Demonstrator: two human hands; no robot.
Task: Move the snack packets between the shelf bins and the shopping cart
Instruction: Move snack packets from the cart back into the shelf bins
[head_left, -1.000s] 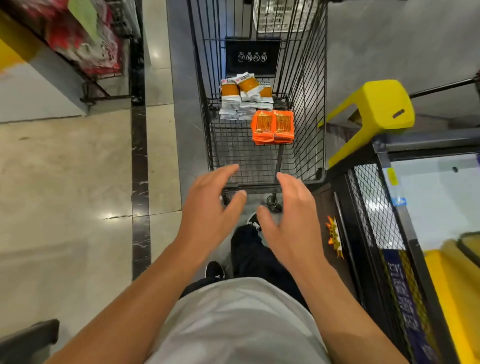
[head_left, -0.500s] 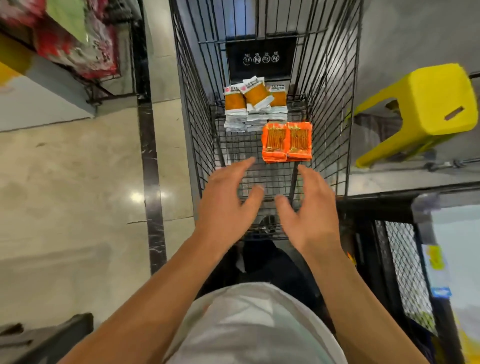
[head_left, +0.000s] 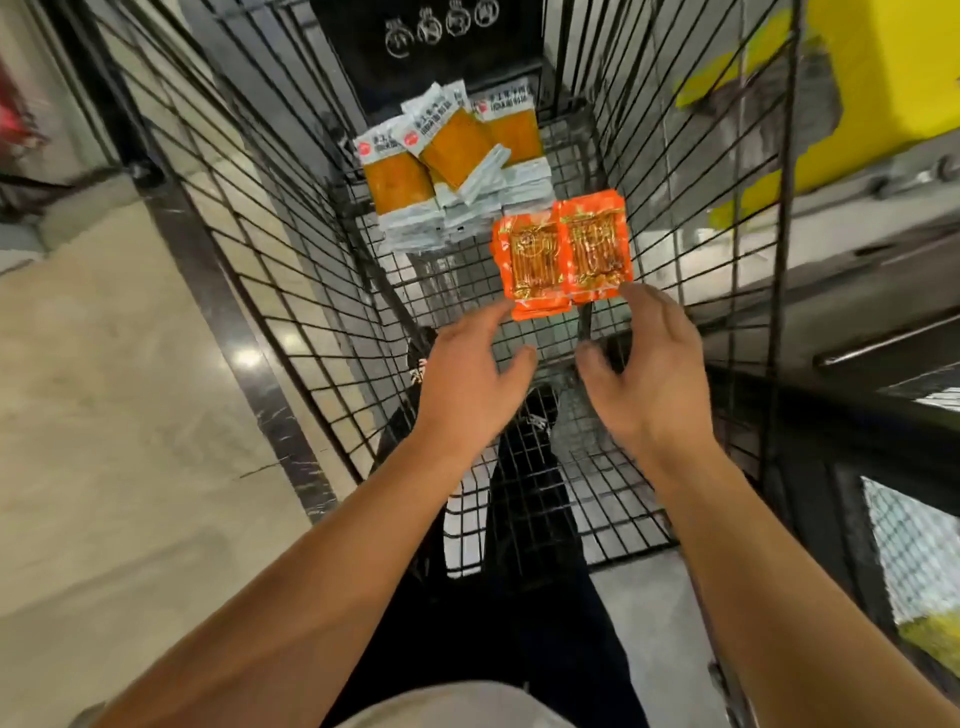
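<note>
shopping cart (head_left: 291, 291) open on top, wire walls both sides, orange packets (head_left: 563, 254) and white-orange stacks (head_left: 441, 176) ahead, bare mesh floor nearer

Pale top (head_left: 457, 709), seemingly black trousers (head_left: 524, 597)

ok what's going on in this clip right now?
A person leans over a wire shopping cart with both bare hands reaching in. The left hand and right hand are open, fingertips right at the near edge of two orange snack packets lying side by side on the cart floor. Nothing is gripped yet. A stack of white-and-orange packets sits further back, untouched.
</note>
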